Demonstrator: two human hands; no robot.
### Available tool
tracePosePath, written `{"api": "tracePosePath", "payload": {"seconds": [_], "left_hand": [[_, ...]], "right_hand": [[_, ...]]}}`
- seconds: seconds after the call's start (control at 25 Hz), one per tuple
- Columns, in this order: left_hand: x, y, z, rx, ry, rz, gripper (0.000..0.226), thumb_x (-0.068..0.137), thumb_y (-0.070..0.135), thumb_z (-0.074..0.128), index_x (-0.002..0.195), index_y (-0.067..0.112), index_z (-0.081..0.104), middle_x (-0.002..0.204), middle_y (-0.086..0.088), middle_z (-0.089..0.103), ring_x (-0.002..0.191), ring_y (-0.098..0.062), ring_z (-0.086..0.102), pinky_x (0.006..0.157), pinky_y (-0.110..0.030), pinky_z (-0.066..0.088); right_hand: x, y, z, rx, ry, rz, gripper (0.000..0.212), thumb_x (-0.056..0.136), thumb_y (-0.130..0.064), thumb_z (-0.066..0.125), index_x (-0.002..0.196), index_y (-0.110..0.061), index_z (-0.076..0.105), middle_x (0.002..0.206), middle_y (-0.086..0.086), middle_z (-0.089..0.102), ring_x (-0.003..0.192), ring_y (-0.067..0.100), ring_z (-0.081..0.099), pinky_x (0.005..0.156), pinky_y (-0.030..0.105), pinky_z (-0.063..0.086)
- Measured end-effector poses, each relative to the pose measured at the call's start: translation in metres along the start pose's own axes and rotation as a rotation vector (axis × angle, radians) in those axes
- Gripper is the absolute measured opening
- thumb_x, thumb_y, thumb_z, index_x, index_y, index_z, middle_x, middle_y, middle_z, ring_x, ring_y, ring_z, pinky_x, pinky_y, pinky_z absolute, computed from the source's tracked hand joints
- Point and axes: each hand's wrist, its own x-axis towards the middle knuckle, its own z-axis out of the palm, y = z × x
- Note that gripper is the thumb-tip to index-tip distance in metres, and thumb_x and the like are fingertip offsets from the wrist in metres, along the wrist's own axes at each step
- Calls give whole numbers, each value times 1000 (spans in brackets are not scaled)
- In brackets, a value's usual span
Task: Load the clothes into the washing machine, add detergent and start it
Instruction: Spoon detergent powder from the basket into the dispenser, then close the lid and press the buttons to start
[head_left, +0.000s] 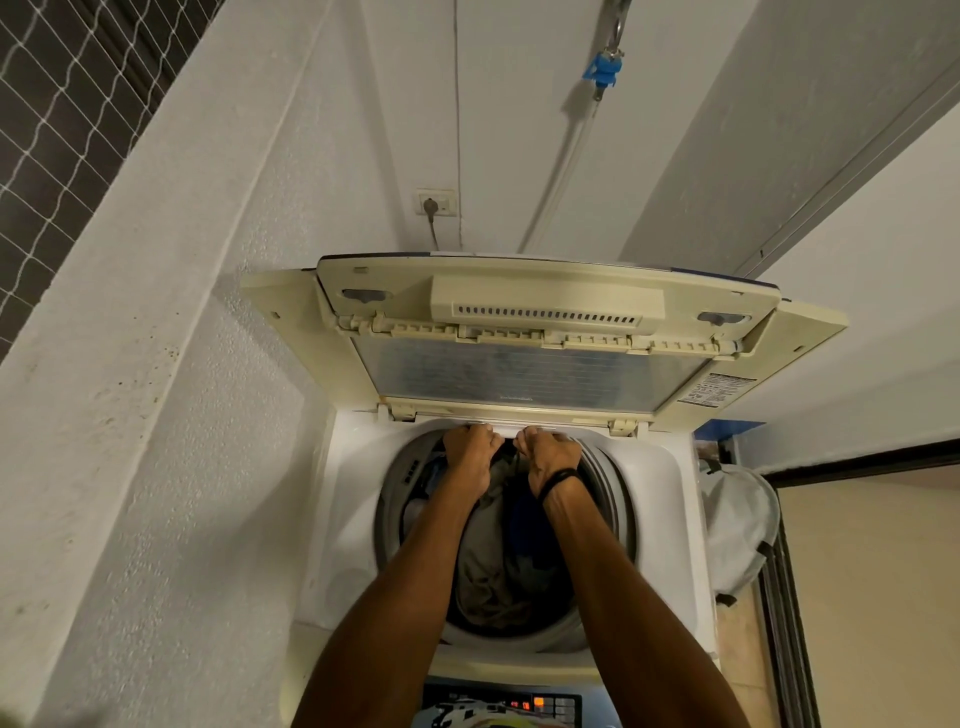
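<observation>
Grey-olive clothes (483, 561) piled in drum (618, 499) | left hand (470, 452) and right hand (551, 454) at drum's far rim, both gripping clothes | lid (530, 374) up behind drum | loading looks nearly done; detergent and start remain, no detergent seen

Head-worn view, steeply downward and close over the open washing machine (670, 499), forearms foreground.

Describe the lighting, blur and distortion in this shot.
Head view: the wide-angle lens bows the walls; dim warm light leaves the drum dark, so the clothes merge; the left forearm edge is slightly smeared; the panel glows orange, cropped at the bottom.
</observation>
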Motion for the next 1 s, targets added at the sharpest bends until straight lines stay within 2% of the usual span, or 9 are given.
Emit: {"api": "tracePosePath", "payload": {"seconds": [0.08,0.16,0.28,0.48,0.64,0.72,0.8,0.88,1.0], "left_hand": [[-3,2,-1,5,-16,-6,24,96,-2,45,78,11,51,79,-5,51,73,-15,57,73,-26,53],[-6,6,-4,7,-61,-7,20,100,-3,43,91,11,55,85,-5,51,84,-17,58,82,-28,53],[-1,12,-13,23,-109,-31,12,99,-5,44,100,4,52,85,-6,54,81,-19,59,79,-27,56],[-8,17,-14,14,-159,-13,18,98,-9,43,87,1,52,86,-10,53,82,-23,57,81,-31,52],[-21,11,-24,133,-147,83,14,95,8,62,108,3,58,102,-7,62,101,-23,61,97,-37,51],[-37,9,-34,374,-138,230,18,94,27,64,84,12,62,84,-5,65,83,-19,61,83,-37,53],[-62,10,-44,683,-98,494,26,95,32,61,79,11,64,77,-8,68,71,-16,62,68,-35,51],[-105,21,-52,731,-83,795,13,97,22,59,96,13,68,90,-2,71,80,-11,63,69,-21,50],[-181,68,-54,631,77,1304,27,100,20,58,124,10,66,112,2,71,99,-6,66,80,-6,49]], "right_hand": [[-2,-1,0,-56,-16,-15,36,82,18,46,59,-9,45,54,6,43,51,17,41,50,30,38],[0,-3,-6,-81,-32,-9,26,86,13,53,69,-6,52,60,9,51,55,19,49,54,31,47],[10,-6,-16,-81,-33,0,3,90,3,61,93,2,61,83,12,64,77,22,65,80,34,58],[23,8,-21,-219,44,-61,10,90,-12,67,91,-2,67,92,15,71,80,22,70,80,35,60],[16,17,-36,-572,22,-149,35,87,-44,67,69,-14,68,75,8,74,78,23,70,85,41,57],[-1,15,-43,-791,-33,-296,36,88,-43,65,66,-15,67,74,8,74,77,24,69,85,40,56],[-28,4,-47,-833,-85,-512,32,89,-38,66,66,-16,64,71,4,72,73,24,67,77,34,55],[-71,-21,-52,-727,-143,-695,32,88,-41,66,70,-16,61,68,-1,69,68,21,66,67,32,54],[-151,-85,-57,-546,-181,-1084,30,93,-42,61,77,-16,63,68,-3,70,62,15,66,58,34,56]]}}
